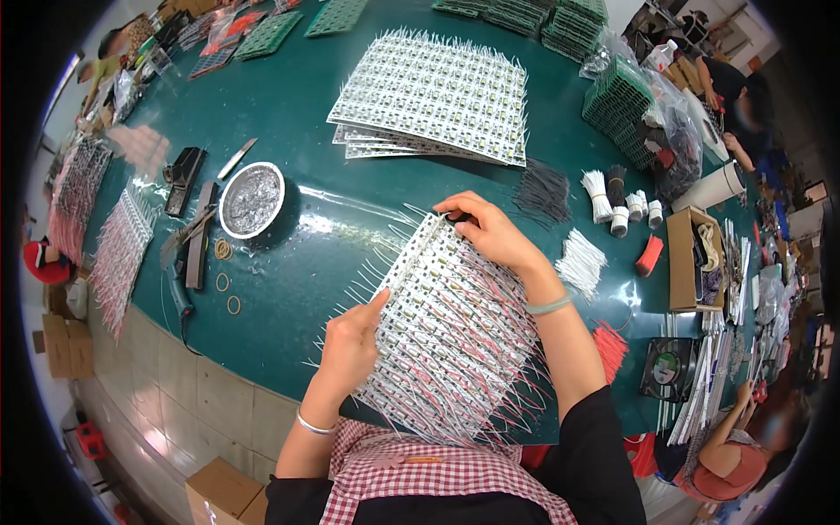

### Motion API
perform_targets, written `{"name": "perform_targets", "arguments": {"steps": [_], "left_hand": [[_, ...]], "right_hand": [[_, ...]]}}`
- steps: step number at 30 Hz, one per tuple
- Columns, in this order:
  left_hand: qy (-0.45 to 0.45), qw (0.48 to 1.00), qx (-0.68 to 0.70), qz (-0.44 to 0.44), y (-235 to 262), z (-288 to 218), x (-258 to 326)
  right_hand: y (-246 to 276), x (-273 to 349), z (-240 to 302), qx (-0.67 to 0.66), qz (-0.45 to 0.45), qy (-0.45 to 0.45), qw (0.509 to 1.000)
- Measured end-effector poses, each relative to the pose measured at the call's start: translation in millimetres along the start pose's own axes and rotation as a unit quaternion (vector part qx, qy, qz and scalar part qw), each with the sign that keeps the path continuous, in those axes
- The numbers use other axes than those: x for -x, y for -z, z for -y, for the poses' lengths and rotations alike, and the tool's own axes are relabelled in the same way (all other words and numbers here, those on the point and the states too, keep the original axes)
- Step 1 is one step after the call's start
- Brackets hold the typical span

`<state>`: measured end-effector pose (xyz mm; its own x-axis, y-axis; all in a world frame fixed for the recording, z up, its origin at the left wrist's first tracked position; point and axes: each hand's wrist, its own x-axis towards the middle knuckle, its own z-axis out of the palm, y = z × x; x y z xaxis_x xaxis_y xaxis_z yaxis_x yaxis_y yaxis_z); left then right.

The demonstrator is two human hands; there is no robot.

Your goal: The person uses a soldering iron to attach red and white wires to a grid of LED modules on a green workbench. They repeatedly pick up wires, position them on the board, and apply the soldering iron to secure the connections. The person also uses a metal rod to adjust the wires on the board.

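- Nearest, at 6 o'clock: checked red-and-white apron (437,477) over black sleeves, at the lower edge of the green table (297,289).
- Just above, centre: white panel of small circuit boards (455,324), bristling with red and white wires, tilted on the table edge and gripped from both sides.
- Left hand (350,346) at the panel's 9 o'clock edge, fingers curled, thumb pressed onto the top face; silver bangle (313,426) at the wrist.
- Right hand (490,232) at the panel's 12 o'clock corner, fingertips pinched on that corner; pale band (549,306) on the wrist.
- At 3 o'clock of the panel: loose bundles of white wires (579,261), a red bundle (648,256), an open cardboard box (691,262).
- At 9 o'clock: round metal dish (251,199) of silvery solder, rubber bands (226,280), hand tools beside it.
- Further off, at 12 o'clock: stack of white board panels (437,96).
- Far rim, 1 to 2 o'clock: piles of green boards (617,96), some bagged in clear plastic.
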<state>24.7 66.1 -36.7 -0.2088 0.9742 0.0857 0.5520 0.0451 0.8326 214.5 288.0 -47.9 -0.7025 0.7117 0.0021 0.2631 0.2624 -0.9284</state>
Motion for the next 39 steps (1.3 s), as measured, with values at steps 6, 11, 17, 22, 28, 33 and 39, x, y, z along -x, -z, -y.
{"name": "perform_targets", "arguments": {"steps": [6,11,17,22,28,33,39], "left_hand": [[0.014,0.999,0.029,0.015,0,-1,-2],[-0.018,0.992,-0.128,0.001,-9,-11,2],[-0.023,0.978,-0.206,0.004,-15,-19,2],[-0.033,0.977,-0.210,0.033,-11,-22,-1],[-0.052,0.971,-0.223,0.072,-12,-26,-3],[-0.057,0.960,-0.251,0.111,-13,-27,-4],[-0.090,0.940,-0.304,0.124,-15,-26,-2]], "right_hand": [[-5,1,-13,-0.053,-0.047,-0.024,0.997],[-14,3,-21,-0.079,-0.117,0.010,0.990],[-16,7,-12,0.161,-0.190,0.143,0.958],[-12,9,-14,0.151,-0.170,0.095,0.969],[-10,10,-17,0.161,-0.166,0.130,0.964],[-3,12,-15,0.164,-0.139,0.119,0.969],[-1,16,-8,0.197,-0.115,0.131,0.965]]}}
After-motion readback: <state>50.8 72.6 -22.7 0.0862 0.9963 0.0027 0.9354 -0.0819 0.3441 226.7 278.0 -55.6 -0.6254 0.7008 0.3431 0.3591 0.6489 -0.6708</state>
